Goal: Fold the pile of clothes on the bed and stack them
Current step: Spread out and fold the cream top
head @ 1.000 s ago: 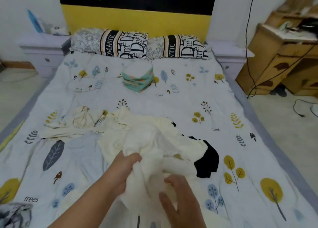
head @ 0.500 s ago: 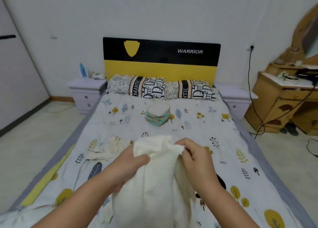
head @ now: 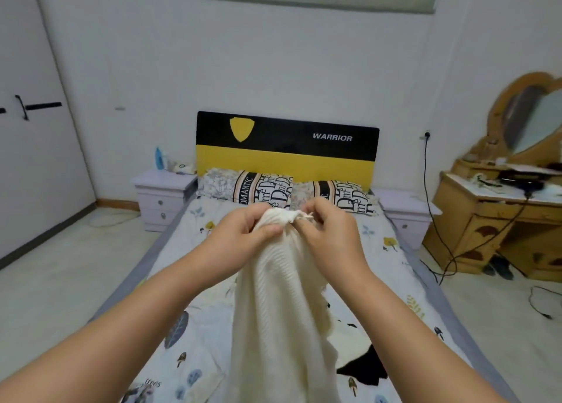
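Cream sweater (head: 275, 305) hangs (top edge bunched) pinched between both hands' fingers (head: 267, 229).

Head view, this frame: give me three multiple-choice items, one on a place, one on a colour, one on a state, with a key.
1. Where does the black garment lie?
A. On the patterned bed sheet
B. On the lilac nightstand
C. On the floor

2. What colour is the ribbed knit garment?
A. Grey
B. Cream
C. Teal

3. How is the knit garment held?
A. Left hand only
B. Right hand only
C. Both hands

Key: 1 A, it lies on the sheet under the right forearm; 2 B, the knit is cream; 3 C, fingers of both hands grip its top edge while it hangs.
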Action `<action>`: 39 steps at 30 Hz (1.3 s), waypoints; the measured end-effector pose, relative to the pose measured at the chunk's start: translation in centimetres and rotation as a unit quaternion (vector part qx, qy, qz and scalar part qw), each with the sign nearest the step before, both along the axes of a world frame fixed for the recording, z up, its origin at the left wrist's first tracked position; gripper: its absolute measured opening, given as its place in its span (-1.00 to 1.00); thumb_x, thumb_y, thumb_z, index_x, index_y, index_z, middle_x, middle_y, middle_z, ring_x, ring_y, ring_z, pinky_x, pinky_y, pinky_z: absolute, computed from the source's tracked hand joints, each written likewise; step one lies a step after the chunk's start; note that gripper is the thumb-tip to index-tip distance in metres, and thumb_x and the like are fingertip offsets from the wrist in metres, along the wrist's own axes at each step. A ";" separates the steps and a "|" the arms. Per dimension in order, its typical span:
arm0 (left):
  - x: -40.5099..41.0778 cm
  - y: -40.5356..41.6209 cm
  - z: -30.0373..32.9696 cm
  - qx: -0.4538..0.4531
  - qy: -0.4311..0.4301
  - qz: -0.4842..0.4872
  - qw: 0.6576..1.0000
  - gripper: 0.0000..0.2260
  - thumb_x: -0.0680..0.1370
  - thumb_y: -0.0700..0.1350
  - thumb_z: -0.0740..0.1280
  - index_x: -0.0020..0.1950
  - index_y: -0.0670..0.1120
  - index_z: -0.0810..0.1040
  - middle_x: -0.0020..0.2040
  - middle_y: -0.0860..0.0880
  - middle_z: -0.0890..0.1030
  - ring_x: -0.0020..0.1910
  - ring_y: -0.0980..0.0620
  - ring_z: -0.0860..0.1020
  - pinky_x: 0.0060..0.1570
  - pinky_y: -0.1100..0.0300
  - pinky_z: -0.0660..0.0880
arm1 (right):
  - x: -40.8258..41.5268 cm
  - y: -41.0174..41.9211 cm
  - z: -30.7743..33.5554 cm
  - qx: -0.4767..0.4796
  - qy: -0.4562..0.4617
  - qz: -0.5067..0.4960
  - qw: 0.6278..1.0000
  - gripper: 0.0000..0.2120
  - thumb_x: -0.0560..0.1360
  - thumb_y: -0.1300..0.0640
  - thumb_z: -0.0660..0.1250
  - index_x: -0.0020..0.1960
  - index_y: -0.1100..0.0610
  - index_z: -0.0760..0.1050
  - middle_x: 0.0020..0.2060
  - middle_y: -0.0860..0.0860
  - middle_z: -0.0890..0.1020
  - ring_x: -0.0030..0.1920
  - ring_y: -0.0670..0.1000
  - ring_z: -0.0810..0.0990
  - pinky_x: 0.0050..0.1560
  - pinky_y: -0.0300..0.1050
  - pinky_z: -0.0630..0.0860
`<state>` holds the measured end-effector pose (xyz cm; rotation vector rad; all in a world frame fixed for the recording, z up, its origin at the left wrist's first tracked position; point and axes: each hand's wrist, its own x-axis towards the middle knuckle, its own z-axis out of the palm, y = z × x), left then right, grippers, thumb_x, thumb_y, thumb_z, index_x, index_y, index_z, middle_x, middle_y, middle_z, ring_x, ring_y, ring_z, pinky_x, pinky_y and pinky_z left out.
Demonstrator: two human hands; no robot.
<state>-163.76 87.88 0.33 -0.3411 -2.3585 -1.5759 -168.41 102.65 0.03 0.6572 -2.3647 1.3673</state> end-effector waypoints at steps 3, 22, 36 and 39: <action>1.2 -0.3 1.5 0.054 0.015 -0.026 0.998 -0.90 0.56 -0.18 0.26 -0.06 -0.08 0.57 -0.23 0.10 0.60 -0.22 0.20 0.54 -0.21 0.38 0.46 | 0.7 1.8 -4.0 0.020 -0.080 -0.029 0.996 -0.72 0.36 -0.02 0.45 -0.01 -0.11 0.40 -0.18 -0.17 0.50 -0.14 -0.11 0.48 -0.21 -0.19 0.39; 6.1 -5.8 5.9 0.168 0.074 -0.056 0.981 -0.60 0.20 0.29 0.49 -0.10 0.09 0.64 -0.20 0.07 0.66 -0.25 0.17 0.60 -0.26 0.32 0.54 | 7.4 -2.7 -10.8 0.099 -0.251 0.302 0.914 -0.69 0.53 0.34 0.23 0.20 0.09 0.54 0.10 -0.12 0.48 0.07 -0.20 0.46 0.09 -0.40 0.38; 7.5 -11.3 4.6 0.172 0.105 0.143 0.969 -0.89 0.55 -0.08 0.24 -0.08 0.01 0.57 -0.24 0.11 0.65 -0.26 0.20 0.57 -0.19 0.32 0.52 | 8.9 -1.6 -8.1 0.096 -0.248 0.223 0.938 -0.71 0.42 0.27 0.38 -0.33 0.02 0.35 -0.38 -0.11 0.37 -0.43 -0.20 0.28 -0.37 -0.34 0.25; 7.7 -13.8 3.3 0.152 0.102 0.193 0.964 -0.84 0.57 -0.08 0.25 -0.12 0.07 0.61 -0.23 0.15 0.66 -0.22 0.20 0.57 -0.09 0.21 0.47 | 8.0 1.1 -5.8 0.019 -0.220 0.170 0.960 -0.76 0.48 0.30 0.33 -0.30 0.09 0.38 -0.13 -0.08 0.58 -0.39 -0.10 0.40 -0.35 -0.26 0.42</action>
